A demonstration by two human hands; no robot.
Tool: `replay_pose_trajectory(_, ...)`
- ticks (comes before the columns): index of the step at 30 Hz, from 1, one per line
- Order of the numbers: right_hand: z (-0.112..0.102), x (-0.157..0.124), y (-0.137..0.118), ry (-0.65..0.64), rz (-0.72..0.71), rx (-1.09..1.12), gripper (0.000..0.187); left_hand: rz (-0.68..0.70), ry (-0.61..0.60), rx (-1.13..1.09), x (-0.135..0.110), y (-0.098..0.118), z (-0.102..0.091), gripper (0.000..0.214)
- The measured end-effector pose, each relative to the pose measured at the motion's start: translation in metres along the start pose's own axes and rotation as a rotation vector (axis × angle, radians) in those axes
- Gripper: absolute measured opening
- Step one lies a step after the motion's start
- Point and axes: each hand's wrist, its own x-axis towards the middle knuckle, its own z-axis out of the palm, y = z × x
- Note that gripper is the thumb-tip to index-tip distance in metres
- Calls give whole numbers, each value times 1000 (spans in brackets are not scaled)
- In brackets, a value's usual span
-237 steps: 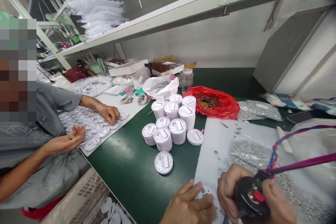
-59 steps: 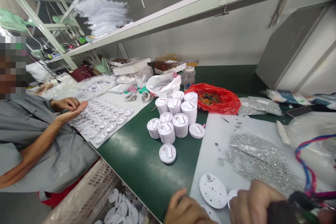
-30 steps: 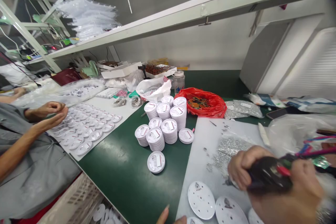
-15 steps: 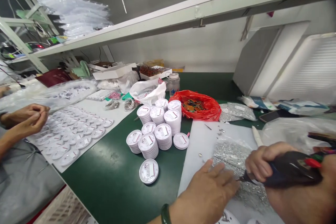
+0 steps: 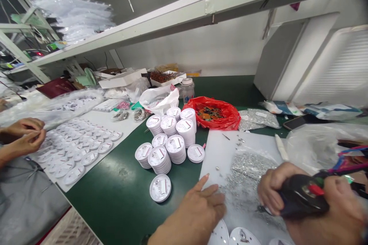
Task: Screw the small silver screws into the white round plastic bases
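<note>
My right hand [image 5: 313,199] is shut around a black corded electric screwdriver [image 5: 301,195] with a red switch, its metal tip low over a heap of small silver metal parts [image 5: 244,178]. The heap lies on a white work board [image 5: 215,153]. My left hand [image 5: 195,208] rests at the board's near left edge, fingers spread, holding nothing I can see. Below it are white perforated discs [image 5: 241,236], partly cut off by the frame edge.
Stacks of white discs [image 5: 169,141] stand on the green bench [image 5: 115,199]. A red bag of circuit boards [image 5: 212,115] sits behind the board. At left, a co-worker's hands [image 5: 24,136] are next to rows of discs on a white sheet [image 5: 94,145].
My left hand has moved left, off the silver heap to the board's edge. The screwdriver tip has shifted slightly down and right. The co-worker's hands remain close together.
</note>
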Motion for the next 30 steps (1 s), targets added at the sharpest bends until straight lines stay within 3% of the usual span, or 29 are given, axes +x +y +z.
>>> replay_pose_trajectory(3,-3,-1,8,-107,33,-35,64,-95,37,-117,-7,2,-5,22)
replay_pose_trajectory(7,-5,-3,20,-116,59,-20,64,-213,199,-296,-14,11,-1,40)
replay_pose_trajectory(11,-3,-4,32,-104,67,-19,61,-212,406,-302,-14,18,7,34)
replay_pose_trajectory(14,-5,-4,35,-110,91,-16,61,-229,479,-277,-13,23,7,31)
replay_pose_trajectory(19,-16,-10,21,-181,14,11,67,-351,390,-312,-6,34,3,28)
replay_pose_trajectory(24,-21,-9,12,-281,-44,36,74,-475,277,-374,20,44,14,32)
replay_pose_trajectory(30,-17,-9,14,-243,-74,49,74,-523,237,-403,42,46,21,12)
